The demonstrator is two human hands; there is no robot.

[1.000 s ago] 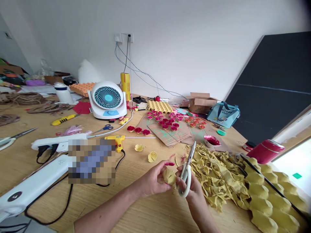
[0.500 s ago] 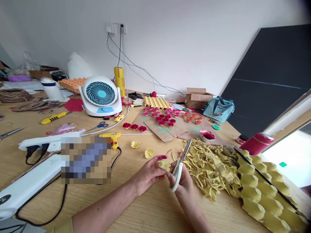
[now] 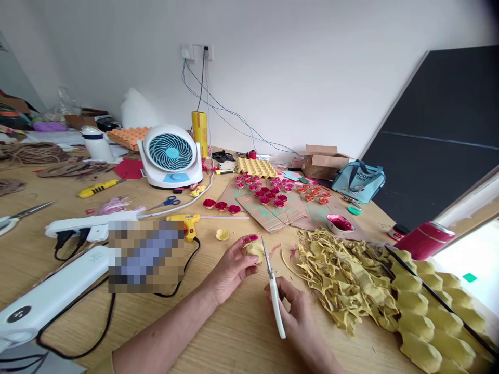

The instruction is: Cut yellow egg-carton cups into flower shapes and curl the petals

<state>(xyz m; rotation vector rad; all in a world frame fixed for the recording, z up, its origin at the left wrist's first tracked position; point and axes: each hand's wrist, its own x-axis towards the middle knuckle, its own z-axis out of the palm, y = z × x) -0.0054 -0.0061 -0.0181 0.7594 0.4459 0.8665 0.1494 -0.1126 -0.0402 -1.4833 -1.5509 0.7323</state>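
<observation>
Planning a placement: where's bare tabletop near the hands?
Two bare tabletop patches: between the forearms, and between left hand, glue gun and loose yellow cup. Crowded: right of the right hand, yellow scraps and egg tray; left of the gun, power strip.

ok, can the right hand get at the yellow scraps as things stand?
Probably yes: the scraps lie ahead and to the right of the right hand, with nothing visible blocking the way. It holds scissors, though, so its grip isn't free.
</observation>
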